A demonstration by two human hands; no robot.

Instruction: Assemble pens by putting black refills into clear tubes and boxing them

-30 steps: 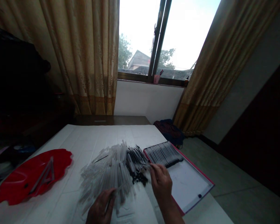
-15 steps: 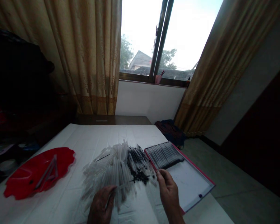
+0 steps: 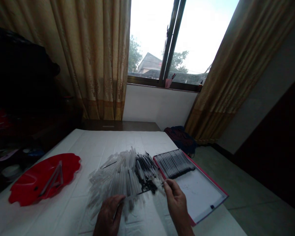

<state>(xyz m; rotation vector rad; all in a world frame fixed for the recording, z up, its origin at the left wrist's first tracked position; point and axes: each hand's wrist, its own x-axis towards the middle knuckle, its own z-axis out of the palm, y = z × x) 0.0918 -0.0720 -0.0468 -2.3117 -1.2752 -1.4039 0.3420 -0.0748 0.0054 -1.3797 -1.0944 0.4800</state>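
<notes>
L hand, i.e. left hand point(image 3: 109, 214), has its grip clamped on a slim translucent plastic tube w/ a dark section toward its far end point(image 3: 132, 196); thumb & fingers pinch the near end, so the rest sticks out free to the right, prob. to keep that end reachable. R hand, i.e. right hand point(image 3: 175, 196), has fingertips together just past the tube's dark end, apart from it; can't tell what, if anything, sits in that pinch (too small/blurred). Hands face each other at abt the same level, which likely lets them work on one tube from both ends.

The tube is over the near edge of a big loose pile of translucent plastic tubes point(image 3: 120, 180), mid-surface, prob. there b/c it's w/in easy reach of L. Just right of the pile: a bunch of black-and-clear slim sticks point(image 3: 146, 165), w/ a clump of small black pieces point(image 3: 149, 186) at its near end, nearer R; loose bits or stick ends, can't tell.

Beyond R: shallow white tray w/ red edging point(image 3: 196, 193). Its far part holds a neat side-by-side row of clear, black-ended sticks point(image 3: 172, 164), prob. lined up to save space. Far left, well apart: red scalloped plastic dish point(image 3: 34, 170) w/ a few clear sticks point(image 3: 61, 172), seemingly kept separate from the pile.
</notes>
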